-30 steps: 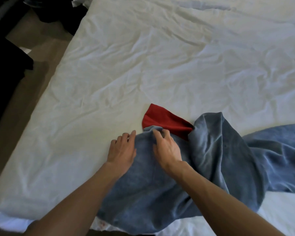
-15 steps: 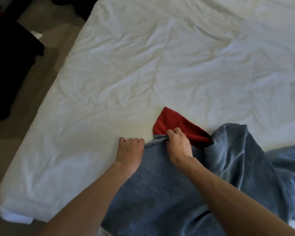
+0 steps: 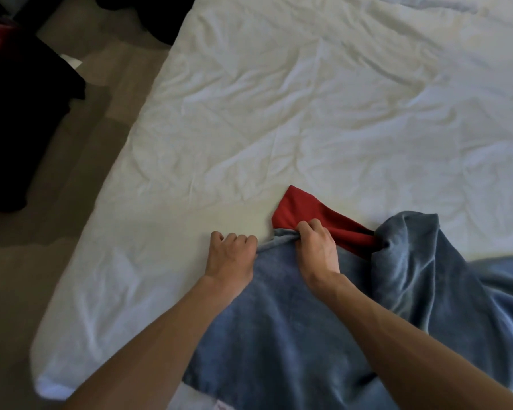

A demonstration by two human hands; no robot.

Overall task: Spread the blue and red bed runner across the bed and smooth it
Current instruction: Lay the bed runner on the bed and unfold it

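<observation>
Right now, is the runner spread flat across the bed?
No, the runner lies bunched and folded, its edge gripped by the right hand.

Bedroom — bed (image 3: 308, 113) with rumpled white sheet, beige floor (image 3: 42, 291) alongside, dark furniture (image 3: 18, 119).

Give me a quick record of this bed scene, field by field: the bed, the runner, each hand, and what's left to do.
bed: bed covered by a wrinkled white sheet, mostly uncovered by the runner
runner: blue and red plush bed runner, bunched in folds at the bed's near edge, with a red flap turned out
left hand: left hand, fingers curled, gripping the runner's blue edge
right hand: right hand, gripping the same edge beside the red flap
floor: tan floor left of the bed
remaining: runner not yet spread or smoothed
</observation>
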